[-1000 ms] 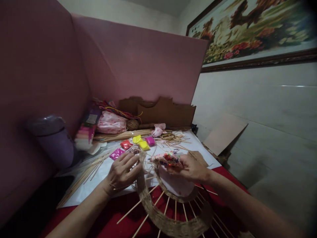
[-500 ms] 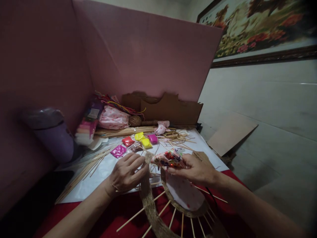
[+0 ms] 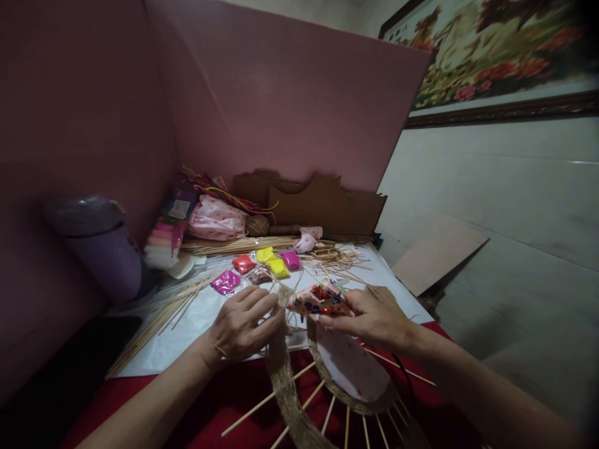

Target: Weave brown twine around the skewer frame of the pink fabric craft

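My left hand (image 3: 243, 327) is curled round the upper end of a twine-wrapped ring (image 3: 281, 374) whose wooden stick spokes (image 3: 327, 415) run between an outer and an inner band. My right hand (image 3: 369, 318) pinches a small bundle of patterned fabric with red bits (image 3: 318, 299) above the ring's top. A pink dotted cloth (image 3: 350, 368) fills the inner band. The ring lies on a red surface (image 3: 234, 405) in front of a white sheet (image 3: 196, 321).
On the white sheet lie small packets of coloured clay (image 3: 262, 265), loose sticks (image 3: 159, 321) and a bundle of sticks (image 3: 229, 246). Behind are a twine ball (image 3: 257, 226), pink fabric (image 3: 215, 218), cardboard pieces (image 3: 322, 206), a purple container (image 3: 100, 249) and pink partition walls (image 3: 290, 100).
The view has tilted and shifted slightly, so the ring sits lower and more to the right. Both hands keep their hold near the ring's top.
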Demonstrator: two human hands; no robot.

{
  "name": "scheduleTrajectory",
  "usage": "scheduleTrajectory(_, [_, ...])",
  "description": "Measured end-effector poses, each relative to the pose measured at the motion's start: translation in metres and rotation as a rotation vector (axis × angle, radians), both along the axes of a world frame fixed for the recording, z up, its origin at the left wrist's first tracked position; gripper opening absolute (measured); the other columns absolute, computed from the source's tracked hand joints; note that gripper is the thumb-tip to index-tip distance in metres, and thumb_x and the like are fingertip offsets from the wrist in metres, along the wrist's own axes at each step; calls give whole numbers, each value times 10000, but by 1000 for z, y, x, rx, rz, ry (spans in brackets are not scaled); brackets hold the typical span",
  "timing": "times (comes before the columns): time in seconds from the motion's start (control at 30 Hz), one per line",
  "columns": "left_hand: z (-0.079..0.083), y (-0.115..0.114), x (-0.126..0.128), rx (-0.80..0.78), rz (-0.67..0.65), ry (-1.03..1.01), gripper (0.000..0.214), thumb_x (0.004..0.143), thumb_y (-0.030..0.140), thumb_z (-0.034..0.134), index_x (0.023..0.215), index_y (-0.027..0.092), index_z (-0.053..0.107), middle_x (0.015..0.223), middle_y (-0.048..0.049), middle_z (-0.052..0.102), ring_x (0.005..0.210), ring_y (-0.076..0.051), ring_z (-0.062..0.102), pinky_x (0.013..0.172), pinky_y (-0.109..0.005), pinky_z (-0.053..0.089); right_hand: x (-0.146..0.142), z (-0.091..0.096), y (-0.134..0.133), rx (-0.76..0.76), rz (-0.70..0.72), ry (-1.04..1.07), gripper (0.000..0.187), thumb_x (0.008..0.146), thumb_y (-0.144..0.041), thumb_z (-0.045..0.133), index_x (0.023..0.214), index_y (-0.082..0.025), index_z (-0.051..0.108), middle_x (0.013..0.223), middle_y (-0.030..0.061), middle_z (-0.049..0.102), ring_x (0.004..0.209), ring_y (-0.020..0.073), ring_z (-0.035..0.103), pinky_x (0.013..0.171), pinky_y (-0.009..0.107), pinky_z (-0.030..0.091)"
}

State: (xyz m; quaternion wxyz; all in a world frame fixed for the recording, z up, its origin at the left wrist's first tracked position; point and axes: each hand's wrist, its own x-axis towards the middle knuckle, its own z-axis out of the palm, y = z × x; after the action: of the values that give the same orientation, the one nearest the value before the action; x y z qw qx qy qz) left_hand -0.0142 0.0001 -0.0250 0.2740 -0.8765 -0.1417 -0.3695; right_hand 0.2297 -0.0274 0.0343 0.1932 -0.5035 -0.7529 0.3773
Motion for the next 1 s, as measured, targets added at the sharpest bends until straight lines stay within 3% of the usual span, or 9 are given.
scheduleTrajectory(0.3, [2, -1, 1, 4, 0, -14, 161, 780, 246, 612, 901, 144, 584, 800, -74, 649, 762, -185, 603, 666, -351, 508, 0, -2, 0, 33, -29, -43, 361, 724, -502, 590, 579, -184, 497, 501, -29, 331, 471, 87, 273, 407, 237, 199])
scheduleTrajectory(0.73, [3, -2, 2, 14, -2, -12, 108, 799, 198, 569, 889, 141, 588, 799, -79, 645, 756, -179, 599, 668, -350, 510, -1, -3, 0, -57, -43, -14, 379, 720, -524, 587, 603, -181, 478, 524, -35, 339, 485, 83, 285, 421, 232, 210])
scheduleTrajectory(1.0, [1, -1, 0, 4, -5, -5, 155, 753, 157, 612, 904, 132, 590, 818, -81, 646, 765, -193, 594, 671, -362, 509, -1, -1, -2, -13, -44, -27, 390, 730, -517, 578, 570, -182, 458, 501, -39, 286, 467, 80, 261, 407, 234, 197])
